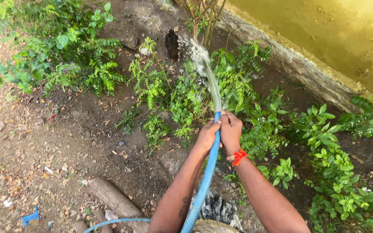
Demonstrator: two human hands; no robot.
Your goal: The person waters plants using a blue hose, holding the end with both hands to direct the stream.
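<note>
Both hands, left (207, 134) and right (231, 130), clasp a blue hose (203, 185) near its nozzle end, spraying water (206, 71) over ferns (152, 84) ahead; watering appears underway, likely needing steady sweeping.

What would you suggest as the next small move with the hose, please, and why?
Probably swing the nozzle end a little to the right. Both hands, left hand and right hand, grip the blue hose, and the water jet lands by the stems at the wall, while the leafy shrubs on the right get none.

bare soil (87, 138): dry leaves (31, 172), log (113, 198), plants (152, 86).
</note>
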